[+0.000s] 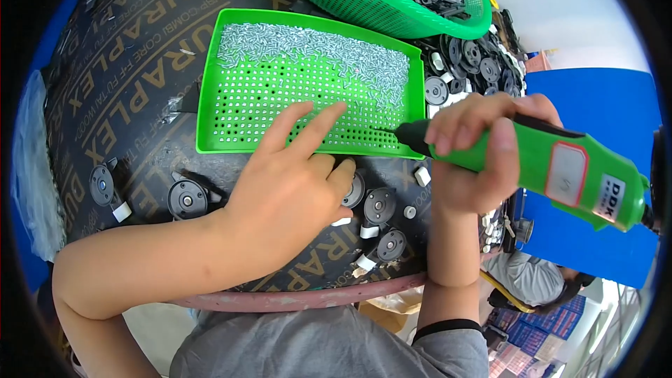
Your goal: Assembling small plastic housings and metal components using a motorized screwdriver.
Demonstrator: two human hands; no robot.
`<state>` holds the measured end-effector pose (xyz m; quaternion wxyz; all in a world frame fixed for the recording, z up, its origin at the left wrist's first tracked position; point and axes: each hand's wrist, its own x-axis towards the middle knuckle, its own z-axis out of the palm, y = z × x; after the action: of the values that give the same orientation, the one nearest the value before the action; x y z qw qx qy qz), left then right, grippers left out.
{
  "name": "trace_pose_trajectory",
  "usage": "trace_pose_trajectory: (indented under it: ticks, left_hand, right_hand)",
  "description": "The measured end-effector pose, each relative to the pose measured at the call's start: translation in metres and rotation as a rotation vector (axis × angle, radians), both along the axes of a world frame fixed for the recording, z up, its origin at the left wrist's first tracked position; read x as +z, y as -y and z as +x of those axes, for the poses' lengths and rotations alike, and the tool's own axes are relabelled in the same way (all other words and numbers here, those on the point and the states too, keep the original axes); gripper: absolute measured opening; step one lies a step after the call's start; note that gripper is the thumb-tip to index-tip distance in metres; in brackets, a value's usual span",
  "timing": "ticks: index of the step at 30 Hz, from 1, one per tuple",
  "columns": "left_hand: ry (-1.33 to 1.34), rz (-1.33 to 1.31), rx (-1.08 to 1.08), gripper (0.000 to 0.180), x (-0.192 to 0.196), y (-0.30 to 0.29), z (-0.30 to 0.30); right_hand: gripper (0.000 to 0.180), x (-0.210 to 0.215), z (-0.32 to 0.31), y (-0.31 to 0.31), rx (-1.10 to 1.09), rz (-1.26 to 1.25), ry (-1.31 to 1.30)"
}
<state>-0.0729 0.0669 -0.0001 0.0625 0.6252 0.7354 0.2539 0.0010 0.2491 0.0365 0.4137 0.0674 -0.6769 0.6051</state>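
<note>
My right hand is wrapped round a green electric screwdriver, held nearly level. Its dark nose and thin bit reach over the right front of a green perforated tray. Small silver screws lie heaped along the tray's far side, and many others stand in its holes. My left hand has two fingers stretched over the tray's front edge. Its other fingers and thumb close round a black round part, largely hidden by the hand.
Several similar round parts with white blocks lie on the dark printed board. Beyond the tray stands a green basket heaped with black parts. More discs pile up at the right. Another person is at lower right.
</note>
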Motion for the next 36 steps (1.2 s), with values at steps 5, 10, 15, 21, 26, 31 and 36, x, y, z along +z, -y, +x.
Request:
trace_pose_trajectory:
  ticks: [5,10,15,21,26,31,36]
  left_hand:
    - [0.009,-0.009,0.018,0.052,0.002,-0.002,0.001]
    - [0.064,0.057,0.004,0.049,-0.002,-0.004,0.000]
    - [0.108,0.042,0.004,0.047,-0.002,-0.004,-0.001]
    - [0.161,0.006,-0.006,0.048,0.001,-0.002,-0.002]
    - [0.147,0.124,-0.013,0.036,-0.008,-0.003,-0.003]
    - [0.119,0.132,-0.011,0.034,-0.007,-0.004,-0.003]
    - [0.122,0.121,-0.012,0.034,-0.009,-0.005,-0.003]
  right_hand:
    - [0.028,-0.005,-0.001,-0.004,0.041,0.076,0.075]
    - [0.028,-0.007,-0.001,-0.005,0.028,0.100,0.062]
    - [0.028,-0.004,0.000,-0.002,0.026,0.116,0.070]
    - [0.029,0.037,0.029,0.018,0.224,0.080,0.001]
    - [0.035,0.036,0.041,0.046,0.280,0.158,0.077]
    - [0.035,0.023,0.047,0.044,0.293,0.146,0.139]
    - [0.033,0.016,0.048,0.047,0.240,0.137,0.156]
